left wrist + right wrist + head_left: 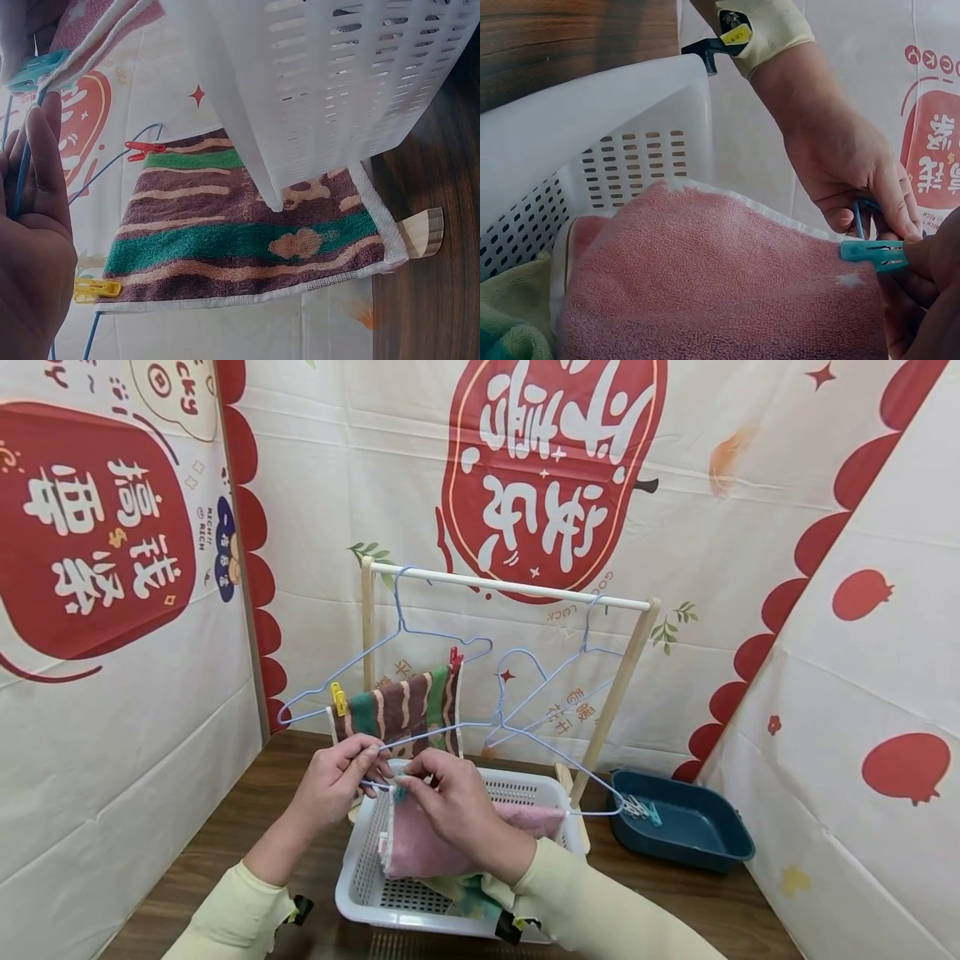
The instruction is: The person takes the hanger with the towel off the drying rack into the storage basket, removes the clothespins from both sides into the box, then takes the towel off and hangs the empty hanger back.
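In the head view, my left hand (337,781) grips the lower left corner of a blue wire hanger (450,727). A pink towel (420,843) with a white edge hangs over its bottom bar, above the basket. My right hand (461,802) pinches a teal clothespin (870,253), which sits on the towel's edge at the bar, close to the left fingers. Behind my hands, a brown and green striped towel (405,706) hangs from another blue hanger (367,652), held by a yellow clothespin (338,699) and a red clothespin (454,659).
A white perforated basket (348,897) stands below my hands, with a yellow-green cloth (476,893) inside. Behind it is a rack with a white rail (517,587), where a bare hanger (587,627) hangs at right. A dark blue basin (682,856) holds several clothespins (641,810).
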The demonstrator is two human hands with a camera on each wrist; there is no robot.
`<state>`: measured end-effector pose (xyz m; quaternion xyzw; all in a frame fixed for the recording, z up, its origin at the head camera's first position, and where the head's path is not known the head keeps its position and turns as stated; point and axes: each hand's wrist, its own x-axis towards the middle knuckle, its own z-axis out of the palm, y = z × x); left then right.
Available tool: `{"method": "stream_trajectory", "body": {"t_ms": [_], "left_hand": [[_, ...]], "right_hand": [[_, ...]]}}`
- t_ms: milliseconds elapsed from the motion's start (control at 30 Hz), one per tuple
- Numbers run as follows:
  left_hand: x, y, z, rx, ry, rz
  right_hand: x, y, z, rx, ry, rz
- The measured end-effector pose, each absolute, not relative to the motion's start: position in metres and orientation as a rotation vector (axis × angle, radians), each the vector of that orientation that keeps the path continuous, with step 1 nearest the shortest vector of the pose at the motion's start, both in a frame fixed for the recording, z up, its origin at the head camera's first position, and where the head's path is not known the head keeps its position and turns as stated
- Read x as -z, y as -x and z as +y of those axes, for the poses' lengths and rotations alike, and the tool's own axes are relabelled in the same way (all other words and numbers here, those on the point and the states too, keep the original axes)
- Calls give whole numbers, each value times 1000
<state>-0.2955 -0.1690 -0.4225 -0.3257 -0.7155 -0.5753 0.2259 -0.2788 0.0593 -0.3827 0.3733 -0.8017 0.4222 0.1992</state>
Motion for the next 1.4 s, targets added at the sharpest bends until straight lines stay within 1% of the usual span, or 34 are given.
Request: {"method": "stream_trajectory", "body": {"t_ms": [233,633,1000,1400], "left_hand": [[421,294,-171,1594,883,-1990],[422,294,-172,1600,888,-1986],[422,294,-173,1603,877,-1984],[423,295,-171,1607,882,-1982]], "right_hand": [[380,279,62,-1255,-1097,-2173],[373,269,76,-1364,-1068,-2163],[364,258,106,-1330,-1129,-2155],[353,259,144,-1280,-1060,-2121]]}}
